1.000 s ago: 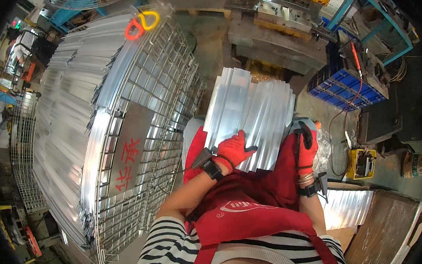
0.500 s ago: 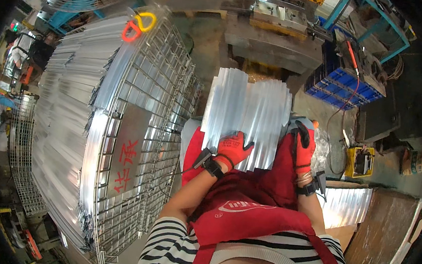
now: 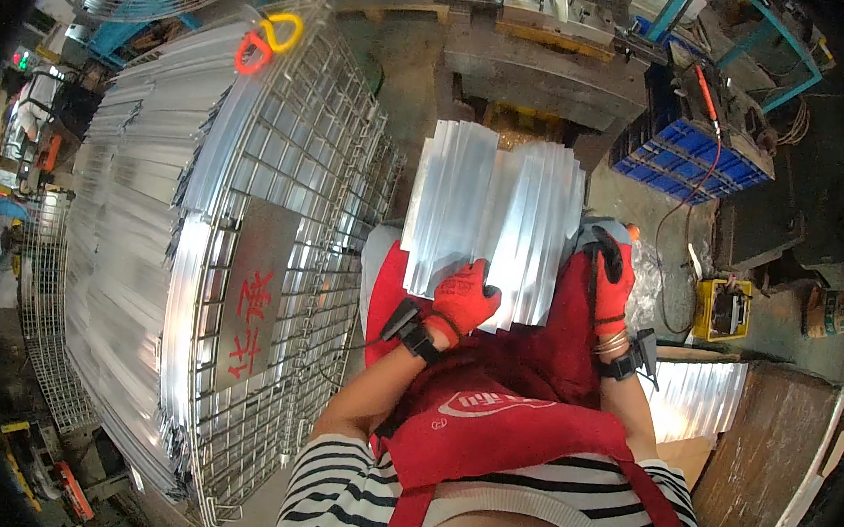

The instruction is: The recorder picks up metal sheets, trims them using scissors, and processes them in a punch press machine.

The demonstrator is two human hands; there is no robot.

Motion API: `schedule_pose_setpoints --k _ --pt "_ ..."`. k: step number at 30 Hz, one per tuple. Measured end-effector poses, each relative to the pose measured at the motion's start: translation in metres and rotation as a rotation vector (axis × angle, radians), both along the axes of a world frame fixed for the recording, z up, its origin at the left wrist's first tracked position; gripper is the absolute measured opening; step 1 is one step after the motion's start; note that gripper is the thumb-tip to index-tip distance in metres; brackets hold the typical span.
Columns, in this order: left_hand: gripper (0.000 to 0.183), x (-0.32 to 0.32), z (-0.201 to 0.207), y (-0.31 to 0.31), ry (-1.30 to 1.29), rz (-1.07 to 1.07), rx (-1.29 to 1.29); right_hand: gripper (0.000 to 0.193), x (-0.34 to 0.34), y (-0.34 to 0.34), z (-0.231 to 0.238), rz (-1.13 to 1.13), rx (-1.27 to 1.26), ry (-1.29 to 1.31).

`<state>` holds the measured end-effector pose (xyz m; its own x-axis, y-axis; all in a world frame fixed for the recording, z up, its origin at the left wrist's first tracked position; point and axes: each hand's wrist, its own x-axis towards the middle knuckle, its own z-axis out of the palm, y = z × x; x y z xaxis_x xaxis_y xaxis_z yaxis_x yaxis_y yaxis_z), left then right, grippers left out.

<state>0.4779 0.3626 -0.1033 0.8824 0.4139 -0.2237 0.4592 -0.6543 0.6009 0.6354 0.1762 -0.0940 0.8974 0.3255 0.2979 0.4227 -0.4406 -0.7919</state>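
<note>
Long, shiny silver metal strips [image 3: 537,208] lie side by side in two overlapping batches across my lap, over a red apron [image 3: 532,384]. My left hand [image 3: 467,296], in a red glove with a dark palm, is closed on strips at the near part of the left batch; its fingertips are partly hidden. Beside the right edge of the strips, over my right knee, my right hand [image 3: 614,285] wears a matching glove. Its fingers are half curled and apart from the thumb, with nothing visible between them.
A wire cage [image 3: 283,302] packed with metal strips [image 3: 134,228] stands close on my left, red and yellow hooks [image 3: 269,41] on its top. Ahead is a machine [image 3: 548,84]. To the right are a blue crate [image 3: 692,157], a yellow box [image 3: 722,310] and a carton of strips [image 3: 697,393].
My left hand and the strips have shifted slightly on my lap, and the left hand's fingers look more curled. The right hand stays beside them. The whole view has tilted a little.
</note>
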Motion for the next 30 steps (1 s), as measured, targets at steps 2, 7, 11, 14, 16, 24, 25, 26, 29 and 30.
schedule_pose_setpoints --k 2,7,11,14,16,24,25,26,29,30 --pt "0.03 0.001 0.005 0.004 -0.196 0.114 -0.303 0.028 0.002 -0.001 0.001 0.045 -0.019 -0.007" --pt "0.016 0.015 0.003 0.017 -0.269 0.234 -1.07 0.037 0.005 0.039 0.038 0.152 0.113 0.241" --pt "0.02 0.055 0.03 0.013 -0.469 0.162 -1.236 0.035 0.04 0.075 0.017 0.29 0.812 0.933" --pt "0.019 0.077 0.035 0.029 -0.557 0.013 -1.129 0.013 0.063 0.103 0.03 0.218 0.676 0.533" --pt "0.017 0.088 0.037 0.035 -0.674 -0.146 -0.915 0.017 0.086 0.107 0.015 0.14 0.564 0.526" --pt "0.052 0.099 -0.001 0.038 -0.574 -0.063 -1.188 0.015 0.109 0.144 0.058 0.107 0.631 0.332" --pt "0.052 0.108 0.017 0.038 -0.567 -0.076 -1.194 0.015 0.121 0.145 0.057 0.094 0.632 0.325" --pt "0.051 0.116 0.035 0.038 -0.401 -0.143 -1.392 0.014 0.134 0.147 0.055 0.112 0.626 0.323" --pt "0.051 0.134 0.084 0.037 -0.222 -0.119 -1.542 0.015 0.155 0.164 0.063 0.082 0.57 0.27" --pt "0.05 0.14 0.085 0.041 -0.25 -0.142 -1.527 0.017 0.159 0.168 0.066 0.096 0.528 0.334"
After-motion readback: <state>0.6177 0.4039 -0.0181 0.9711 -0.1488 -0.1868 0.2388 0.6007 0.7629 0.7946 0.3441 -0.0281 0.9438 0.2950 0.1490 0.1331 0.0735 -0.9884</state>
